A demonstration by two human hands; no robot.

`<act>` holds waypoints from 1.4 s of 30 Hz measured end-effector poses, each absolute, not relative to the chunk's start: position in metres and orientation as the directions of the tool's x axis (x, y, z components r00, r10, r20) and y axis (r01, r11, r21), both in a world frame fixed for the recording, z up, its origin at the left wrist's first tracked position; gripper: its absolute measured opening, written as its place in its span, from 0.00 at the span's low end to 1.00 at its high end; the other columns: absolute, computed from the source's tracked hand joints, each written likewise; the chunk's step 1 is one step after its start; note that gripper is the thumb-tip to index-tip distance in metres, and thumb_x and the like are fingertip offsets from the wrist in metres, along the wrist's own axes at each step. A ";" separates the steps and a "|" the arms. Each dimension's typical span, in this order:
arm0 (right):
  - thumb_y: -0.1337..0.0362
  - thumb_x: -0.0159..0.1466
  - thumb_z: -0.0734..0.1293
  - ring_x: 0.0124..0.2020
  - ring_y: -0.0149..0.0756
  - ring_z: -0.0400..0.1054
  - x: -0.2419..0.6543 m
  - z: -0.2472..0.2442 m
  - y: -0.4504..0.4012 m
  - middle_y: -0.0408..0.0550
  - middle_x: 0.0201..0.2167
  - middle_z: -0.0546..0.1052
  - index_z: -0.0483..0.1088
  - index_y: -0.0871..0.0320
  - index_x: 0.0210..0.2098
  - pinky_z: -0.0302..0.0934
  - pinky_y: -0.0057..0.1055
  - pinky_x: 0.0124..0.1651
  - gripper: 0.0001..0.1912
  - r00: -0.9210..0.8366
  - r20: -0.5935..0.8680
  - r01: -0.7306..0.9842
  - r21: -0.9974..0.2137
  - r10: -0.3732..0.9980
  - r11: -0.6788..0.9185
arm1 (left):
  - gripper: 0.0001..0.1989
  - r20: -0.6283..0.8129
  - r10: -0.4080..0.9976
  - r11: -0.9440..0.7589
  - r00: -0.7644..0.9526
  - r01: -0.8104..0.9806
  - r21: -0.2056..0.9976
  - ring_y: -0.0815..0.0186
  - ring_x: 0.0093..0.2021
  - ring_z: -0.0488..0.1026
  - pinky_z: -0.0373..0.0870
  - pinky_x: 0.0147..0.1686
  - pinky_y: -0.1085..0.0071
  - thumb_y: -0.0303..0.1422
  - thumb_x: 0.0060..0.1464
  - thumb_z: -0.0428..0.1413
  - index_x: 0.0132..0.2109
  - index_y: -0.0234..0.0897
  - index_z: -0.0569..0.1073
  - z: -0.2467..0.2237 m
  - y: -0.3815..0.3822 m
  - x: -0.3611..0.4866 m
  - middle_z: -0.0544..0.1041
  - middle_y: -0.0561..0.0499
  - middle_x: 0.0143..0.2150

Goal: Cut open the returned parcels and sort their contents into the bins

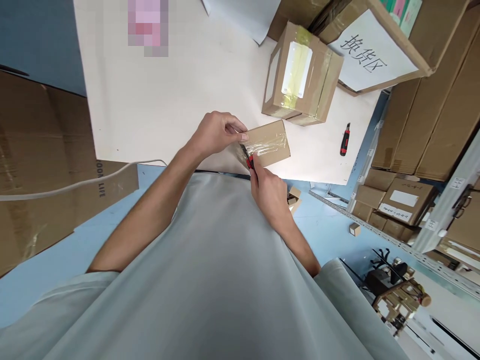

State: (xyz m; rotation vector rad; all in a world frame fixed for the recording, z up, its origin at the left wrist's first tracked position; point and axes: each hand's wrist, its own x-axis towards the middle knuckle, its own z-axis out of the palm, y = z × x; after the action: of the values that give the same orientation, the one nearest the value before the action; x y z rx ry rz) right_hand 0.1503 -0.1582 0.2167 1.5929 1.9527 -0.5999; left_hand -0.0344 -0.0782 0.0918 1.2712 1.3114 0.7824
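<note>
Head view: right grip [272, 192] closed round a red-and-black utility knife [251, 161] at a tape-sealed small carton [267, 157]

The small carton lies on the table [168, 100] near its front edge, just ahead of the right grip and right of the left grip [215, 131]. The right grip grasps the utility knife by its handle, the front end slanting over the carton's left end toward the left thumb. The left grip is curled, its thumb touching the carton's upper-left corner; whether it pinches the clear tape or only steadies the box, I cannot tell.

Ahead of the right grip and slightly right stands a larger taped carton [318, 82] with a white label [289, 65]. Beyond it, farther right, is an open-topped carton [425, 60] bearing a handwritten sign [362, 55], "换货区". A second utility knife [344, 141] lies well right of the right grip. A white sheet [243, 17] rests far ahead of the left grip.
</note>
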 end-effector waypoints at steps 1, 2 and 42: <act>0.63 0.82 0.52 0.45 0.49 0.82 0.145 0.220 -0.157 0.59 0.52 0.84 0.44 0.53 0.85 0.74 0.40 0.49 0.34 -0.129 -0.674 0.978 0.033 0.727 0.204 | 0.14 -0.254 0.952 0.213 0.173 0.226 0.950 0.55 0.45 0.84 0.82 0.52 0.56 0.43 0.56 0.74 0.43 0.40 0.88 0.093 -0.078 -0.034 0.87 0.48 0.42; 0.64 0.82 0.53 0.45 0.48 0.82 0.140 0.223 -0.156 0.59 0.52 0.84 0.43 0.53 0.86 0.74 0.39 0.50 0.35 -0.111 -0.686 0.975 0.064 0.719 0.212 | 0.13 -0.257 0.951 0.216 0.174 0.223 0.951 0.55 0.45 0.84 0.82 0.52 0.57 0.42 0.56 0.74 0.43 0.40 0.87 0.094 -0.077 -0.034 0.87 0.48 0.42; 0.53 0.82 0.56 0.42 0.48 0.80 0.248 0.156 -0.151 0.54 0.45 0.85 0.68 0.55 0.59 0.69 0.38 0.48 0.16 0.171 -0.389 0.806 -0.473 0.905 -0.356 | 0.16 0.043 0.940 -0.266 0.339 0.644 0.717 0.47 0.79 0.63 0.52 0.81 0.36 0.41 0.77 0.50 0.62 0.45 0.77 0.109 -0.111 0.072 0.74 0.43 0.73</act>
State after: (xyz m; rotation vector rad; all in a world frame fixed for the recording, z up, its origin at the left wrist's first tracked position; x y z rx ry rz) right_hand 0.2481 -0.1512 0.1563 2.5195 1.8603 -1.0398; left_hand 0.0719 -0.1110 0.1093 2.0058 1.3813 0.6355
